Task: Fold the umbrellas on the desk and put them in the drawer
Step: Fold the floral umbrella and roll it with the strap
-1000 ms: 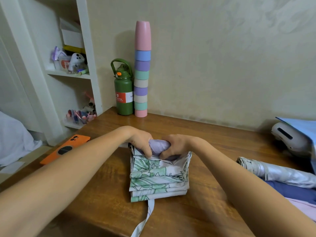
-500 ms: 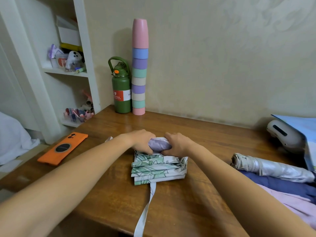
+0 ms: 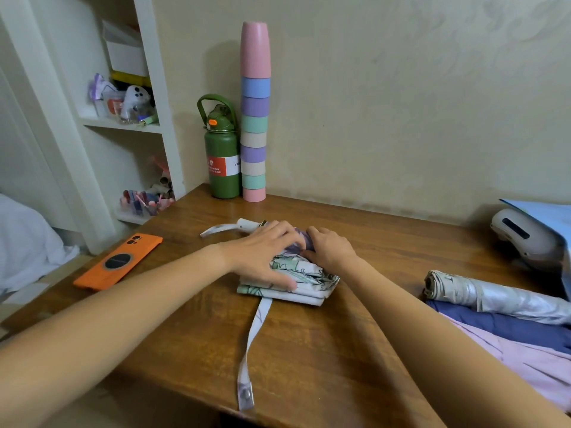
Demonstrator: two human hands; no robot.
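A white umbrella with a green leaf print (image 3: 304,281) lies rolled in the middle of the wooden desk (image 3: 309,359). Its white handle (image 3: 247,224) pokes out at the far left, and its closing strap (image 3: 253,344) trails toward the near edge. My left hand (image 3: 265,251) presses flat on the roll, fingers spread over the cloth. My right hand (image 3: 330,250) grips the lilac inner side of the roll beside it. At the right lie a rolled silver umbrella (image 3: 494,296), a dark blue umbrella (image 3: 509,325) and a pink umbrella (image 3: 540,362). No drawer shows.
An orange phone (image 3: 119,261) lies at the desk's left edge. A green bottle (image 3: 222,156) and a tall stack of coloured cups (image 3: 255,118) stand at the back against the wall. A white device (image 3: 522,234) and a blue sheet sit at far right. White shelves stand at left.
The roll has turned further away from me and grown tighter. My left hand has spread flat over it, and the handle with its loop now shows at the far left.
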